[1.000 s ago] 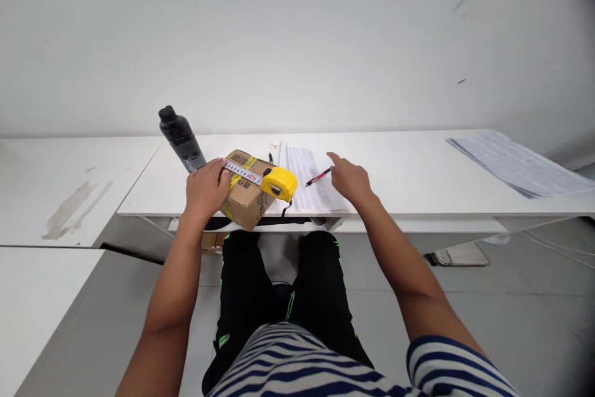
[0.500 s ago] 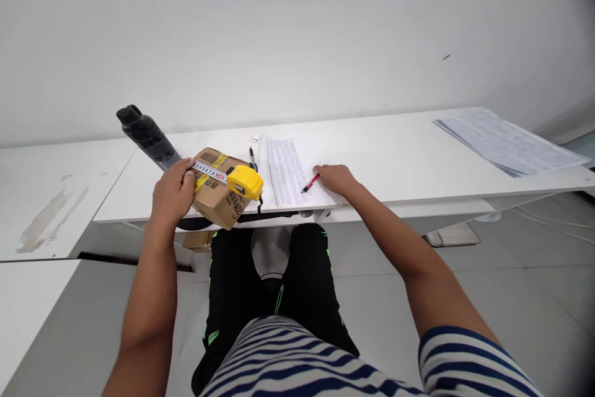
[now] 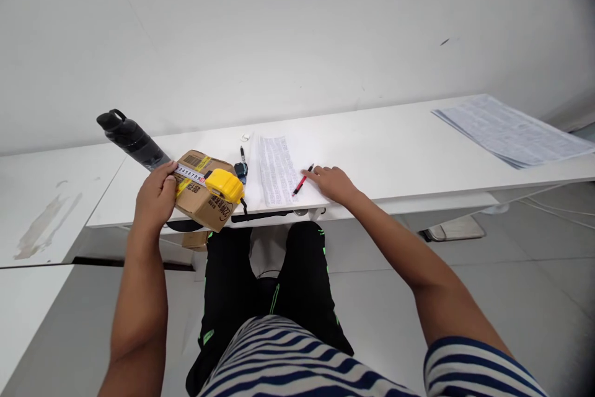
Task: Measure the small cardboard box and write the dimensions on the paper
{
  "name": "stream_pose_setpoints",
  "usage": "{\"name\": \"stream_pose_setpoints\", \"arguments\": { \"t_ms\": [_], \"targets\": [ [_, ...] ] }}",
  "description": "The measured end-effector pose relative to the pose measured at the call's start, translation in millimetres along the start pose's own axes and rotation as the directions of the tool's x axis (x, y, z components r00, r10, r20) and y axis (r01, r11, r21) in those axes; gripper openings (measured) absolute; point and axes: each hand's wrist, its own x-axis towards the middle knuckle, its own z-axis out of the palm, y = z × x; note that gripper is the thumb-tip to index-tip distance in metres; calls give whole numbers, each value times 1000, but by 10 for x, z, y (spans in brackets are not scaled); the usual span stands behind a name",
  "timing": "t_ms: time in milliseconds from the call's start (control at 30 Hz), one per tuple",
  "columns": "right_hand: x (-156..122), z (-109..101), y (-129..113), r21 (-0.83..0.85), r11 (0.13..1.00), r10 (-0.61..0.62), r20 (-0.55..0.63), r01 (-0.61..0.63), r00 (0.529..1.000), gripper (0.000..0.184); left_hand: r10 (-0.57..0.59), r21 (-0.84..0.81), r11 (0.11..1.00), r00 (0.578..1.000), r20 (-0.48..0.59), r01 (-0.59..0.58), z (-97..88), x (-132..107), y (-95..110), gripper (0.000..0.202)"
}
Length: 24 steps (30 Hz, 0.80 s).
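My left hand [image 3: 156, 196] is closed at the left edge of a brown cardboard box [image 3: 201, 202], pinching the end of a tape measure [image 3: 225, 185]. The tape's white blade stretches across the box top to its yellow case at the right side. A dark water bottle [image 3: 133, 142] lies or leans just beyond that hand; its lower end is hidden. At the right, my right hand [image 3: 335, 185] rests on the table with its fingers partly stretched. Its index fingertip touches a red and black pen [image 3: 303, 180] lying across the right side of a printed sheet [image 3: 277, 171].
A second black pen [image 3: 242, 153] and a small dark object [image 3: 240, 170] lie between box and sheet. Large printed papers [image 3: 511, 130] are at the right end of the white table [image 3: 385, 155]. Below the tabletop is another cardboard box [image 3: 195, 240]. A wall stands behind.
My right hand has loosened from the red pen, which now lies turned more upright under the index fingertip. The left hand keeps the tape on the box; the view has shifted slightly.
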Motion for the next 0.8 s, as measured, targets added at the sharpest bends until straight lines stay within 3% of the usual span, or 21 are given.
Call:
{"name": "stream_pose_setpoints", "arguments": {
  "t_ms": [67,167,300,367,433,500,567,633,733,800],
  "targets": [
    [112,0,28,11,1000,-28,2,28,1000,51,-23,32,999,1000,-2,23,-35,-39,44,44],
    [275,-77,37,177,983,-45,-25,49,999,36,-118,135,983,992,-39,123,-93,-153,151,43],
    [255,-190,-112,460,887,109,-129,-38,986,38,-225,200,946,960,-164,256,-76,-342,315,43],
    [165,-177,-233,702,711,227,-165,-47,960,45,-246,192,936,938,-242,295,-20,-400,387,44],
    [81,-108,-348,893,449,323,-146,-15,935,51,-276,163,929,916,-292,332,42,-410,443,44],
    [29,-11,-437,968,251,342,-94,6,935,54,-322,140,913,889,-325,382,93,-375,474,44],
    [8,76,-498,991,133,344,-52,6,938,58,-349,144,896,867,-355,419,125,-316,470,44],
    [0,125,-538,993,120,396,-43,-5,917,60,-344,152,891,853,-392,428,141,-262,435,44],
    [-11,132,-577,980,195,506,-68,-37,860,54,-312,137,907,854,-417,398,151,-219,358,44],
    [-19,121,-592,970,237,504,-70,-59,861,49,-293,126,918,856,-427,377,156,-211,316,44]
  ]
}}
